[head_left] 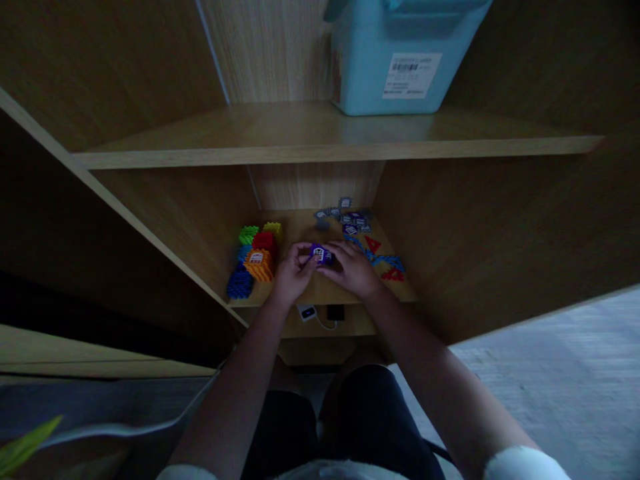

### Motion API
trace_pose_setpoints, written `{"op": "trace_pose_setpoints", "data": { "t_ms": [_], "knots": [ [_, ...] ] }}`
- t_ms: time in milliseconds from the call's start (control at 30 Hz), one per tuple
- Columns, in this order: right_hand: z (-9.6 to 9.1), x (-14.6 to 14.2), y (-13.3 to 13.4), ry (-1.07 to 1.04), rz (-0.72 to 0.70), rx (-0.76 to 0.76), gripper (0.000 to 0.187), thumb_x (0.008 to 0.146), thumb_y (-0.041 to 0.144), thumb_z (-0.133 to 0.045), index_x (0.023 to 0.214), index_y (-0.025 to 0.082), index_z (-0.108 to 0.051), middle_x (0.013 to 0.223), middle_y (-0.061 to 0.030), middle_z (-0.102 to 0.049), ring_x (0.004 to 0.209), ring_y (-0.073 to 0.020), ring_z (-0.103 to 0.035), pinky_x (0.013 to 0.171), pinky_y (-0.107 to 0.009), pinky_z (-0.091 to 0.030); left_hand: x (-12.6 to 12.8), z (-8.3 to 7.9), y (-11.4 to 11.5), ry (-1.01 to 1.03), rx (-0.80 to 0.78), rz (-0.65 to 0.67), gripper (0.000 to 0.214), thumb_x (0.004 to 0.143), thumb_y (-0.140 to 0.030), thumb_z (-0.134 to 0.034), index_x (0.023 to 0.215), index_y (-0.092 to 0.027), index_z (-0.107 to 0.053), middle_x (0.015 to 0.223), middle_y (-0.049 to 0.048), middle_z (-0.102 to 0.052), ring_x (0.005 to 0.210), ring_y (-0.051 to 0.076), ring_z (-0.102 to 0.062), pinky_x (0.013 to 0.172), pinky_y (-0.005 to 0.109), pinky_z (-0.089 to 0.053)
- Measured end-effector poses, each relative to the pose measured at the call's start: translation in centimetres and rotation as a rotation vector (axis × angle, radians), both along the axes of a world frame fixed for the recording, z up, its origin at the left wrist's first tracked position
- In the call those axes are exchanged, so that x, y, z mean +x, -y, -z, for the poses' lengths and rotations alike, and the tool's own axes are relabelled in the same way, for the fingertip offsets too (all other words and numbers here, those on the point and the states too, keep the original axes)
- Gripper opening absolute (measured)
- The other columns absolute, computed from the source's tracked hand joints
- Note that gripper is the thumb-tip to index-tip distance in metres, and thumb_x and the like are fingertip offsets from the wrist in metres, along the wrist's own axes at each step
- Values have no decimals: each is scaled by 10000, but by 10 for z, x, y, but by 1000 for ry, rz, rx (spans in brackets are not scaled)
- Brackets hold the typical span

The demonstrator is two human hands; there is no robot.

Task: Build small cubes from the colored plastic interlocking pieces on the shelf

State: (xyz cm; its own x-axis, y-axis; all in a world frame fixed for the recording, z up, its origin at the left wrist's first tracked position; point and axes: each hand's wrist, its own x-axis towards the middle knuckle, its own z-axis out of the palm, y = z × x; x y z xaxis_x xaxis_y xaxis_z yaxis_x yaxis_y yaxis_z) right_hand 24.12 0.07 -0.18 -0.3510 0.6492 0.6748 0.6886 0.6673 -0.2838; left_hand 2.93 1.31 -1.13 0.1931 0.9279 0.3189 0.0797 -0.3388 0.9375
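Observation:
Over the middle of the lower shelf, my left hand (295, 270) and my right hand (351, 265) both grip a small purple toy tile (320, 253) with a white window print. The fingers of each hand are closed on its edges. Left of my hands stand stacks of interlocking tiles: orange (259, 265), red (264, 243), dark blue (240, 283), green (249, 234) and yellow (273, 231). Behind my right hand lies a loose pile of purple and grey tiles (356, 221). Blue strip pieces (387, 260) and red triangles (373, 244) lie to its right.
A light blue bin (390, 80) with a label stands on the upper shelf (280, 133). Its front edge overhangs the area behind my hands. Wooden side walls bound the lower shelf. A white device (307, 312) and a black box (335, 312) with a cable lie below.

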Motion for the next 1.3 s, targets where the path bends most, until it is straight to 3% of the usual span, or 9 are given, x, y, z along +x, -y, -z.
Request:
{"op": "trace_pose_setpoints", "data": {
  "t_ms": [200, 433, 533, 700, 1300],
  "knots": [
    [1, 1, -2, -79, -19, -22, 467, 1012, 431, -718, 1461, 328, -639, 1362, -91, -711, 1253, -301, -667, 1095, -511, -569, 0, 2, -3, 63, -16, 87, 484, 990, -491, -709, 1362, -244, -522, 1046, 65, -822, 928, 209, -802, 901, 358, -631],
    [2, 7, -6, -88, 121, -41, 300, 985, 336, -725, 1280, 285, -737, 1280, -84, -743, 1201, -304, -677, 1081, -510, -548, 0, 3, -9, -175, 167, -186, 247, 975, -213, -644, 1218, -220, -603, 1120, 75, -773, 1021, 201, -764, 949, 367, -615],
    [5, 9, -8, -57, 146, -74, 259, 973, 333, -729, 1226, 280, -749, 1249, -74, -758, 1160, -303, -687, 1053, -506, -549, 2, 3, -11, -265, 168, -190, 271, 916, -125, -650, 1169, -217, -623, 1095, 69, -768, 993, 195, -758, 958, 367, -610],
    [8, 10, -10, -12, 158, -141, 230, 959, 340, -737, 1181, 283, -743, 1201, -67, -778, 1139, -304, -699, 1034, -504, -547, 4, 6, -13, -306, 157, -164, 265, 904, -148, -701, 1151, -216, -632, 1125, 77, -765, 1023, 203, -751, 973, 382, -604],
    [15, 10, -11, -47, 142, -200, 417, 933, 326, -752, 1331, 253, -648, 1271, -102, -765, 1202, -306, -704, 1066, -496, -548, 7, 4, -12, -319, 124, -120, 203, 920, -133, -701, 1090, -223, -636, 1098, 63, -778, 1013, 197, -759, 977, 378, -600]
  ]
}}
